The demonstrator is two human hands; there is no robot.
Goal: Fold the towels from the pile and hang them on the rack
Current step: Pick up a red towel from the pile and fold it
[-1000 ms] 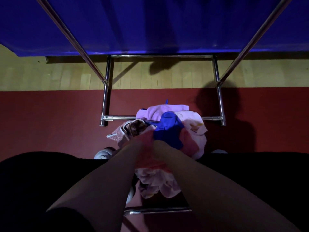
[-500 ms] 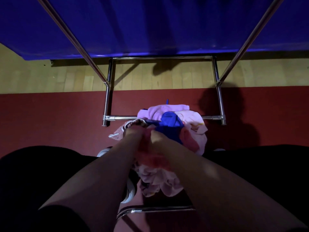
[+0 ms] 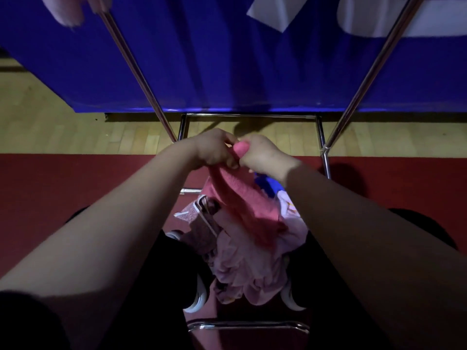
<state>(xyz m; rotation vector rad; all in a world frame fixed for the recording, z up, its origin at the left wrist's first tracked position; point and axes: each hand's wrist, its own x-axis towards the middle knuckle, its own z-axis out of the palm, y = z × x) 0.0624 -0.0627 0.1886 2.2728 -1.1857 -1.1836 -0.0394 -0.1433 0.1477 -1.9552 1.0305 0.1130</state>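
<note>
A blue curtain (image 3: 227,59) is hanging across the back of a dim room, ending just above a strip of wood floor (image 3: 50,127). A red mat (image 3: 63,188) is covering the ground nearer the person. A chrome rack (image 3: 136,69) is standing over both, with two slanted rods rising toward the upper corners and low bars framing its base. By the top of the left rod a pale towel (image 3: 65,8) is hanging, and white towels (image 3: 278,11) are hanging near the right rod. All of them are being cut off by the frame edge.

The person is looking down past two bare forearms. The left hand (image 3: 214,150) and right hand (image 3: 262,155) are meeting, knuckles almost touching, above the far edge of the mat. Both are gripping the bunched top of a pink towel (image 3: 242,198). The left fingers are curling round it from the left, and the right fist is closing round a rolled end that is sticking up between the hands. The rest of the towel is trailing down from the hands onto the pile (image 3: 252,269).

The pile is lying low within the rack's base, between the person's legs. A lilac cloth is making up most of it. A brown patterned towel (image 3: 204,223) is lying on its left side, and a bit of blue towel (image 3: 265,184) is showing just under the right wrist. White shoe soles (image 3: 199,299) are peeking out on either side of the pile's near end.
</note>
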